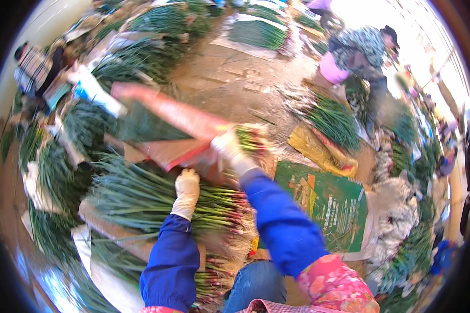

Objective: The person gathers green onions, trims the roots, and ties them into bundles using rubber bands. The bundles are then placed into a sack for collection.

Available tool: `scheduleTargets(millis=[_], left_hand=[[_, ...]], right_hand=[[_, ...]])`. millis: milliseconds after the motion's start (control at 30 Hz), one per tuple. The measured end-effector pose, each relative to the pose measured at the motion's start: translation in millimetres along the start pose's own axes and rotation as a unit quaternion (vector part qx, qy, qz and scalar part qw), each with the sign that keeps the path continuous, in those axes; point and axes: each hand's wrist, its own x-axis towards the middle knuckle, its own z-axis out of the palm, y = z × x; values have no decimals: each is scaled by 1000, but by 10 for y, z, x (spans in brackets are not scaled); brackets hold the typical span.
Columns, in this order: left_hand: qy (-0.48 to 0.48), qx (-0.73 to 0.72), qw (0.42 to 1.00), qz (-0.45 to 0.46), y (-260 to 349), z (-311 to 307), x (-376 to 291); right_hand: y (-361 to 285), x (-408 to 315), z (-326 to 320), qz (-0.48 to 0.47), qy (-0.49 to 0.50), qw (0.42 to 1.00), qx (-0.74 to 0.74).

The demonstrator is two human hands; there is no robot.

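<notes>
My right hand (230, 149), in a pale glove, grips a red sheet (168, 111), perhaps a flattened sack, which is blurred and folded over the green onions. A large pile of green onions (141, 191) lies before me, its long leaves to the left and its reddish bulbs and roots to the right. On top of this pile rests my left hand (187, 191), also gloved, close below the sheet's lower edge. Its fingertips are partly hidden, so whether they hold anything is unclear. More onion bulbs (254, 139) show beyond my right hand.
A green printed board or sheet (321, 207) lies on the floor to the right, near a yellow sack (317, 150). Another onion bundle (333, 121) lies beyond. A person (360, 54) bends over at upper right; another person (35, 72) is at upper left. Onion heaps (141, 62) line the left.
</notes>
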Motion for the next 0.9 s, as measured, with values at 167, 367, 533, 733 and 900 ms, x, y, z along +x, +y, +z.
scheduleTargets(millis=[167,367,533,733,900], left_hand=[[-158,10,987,20,-68,-548,417],[-4,-95,987,133,80,-175,1477],[35,-184,981,41,80,431,1417],[54,-209,974,64,30,329,1349],[-8,-218,975,45,14,244,1273]], right_hand=[[-124,-120,925,180,41,959,214],[-37,-365,583,103,123,946,282],[843,-1358,293,280,232,826,432],[1049,-1683,885,351,230,680,601],[404,-1834,957,284,176,454,826]])
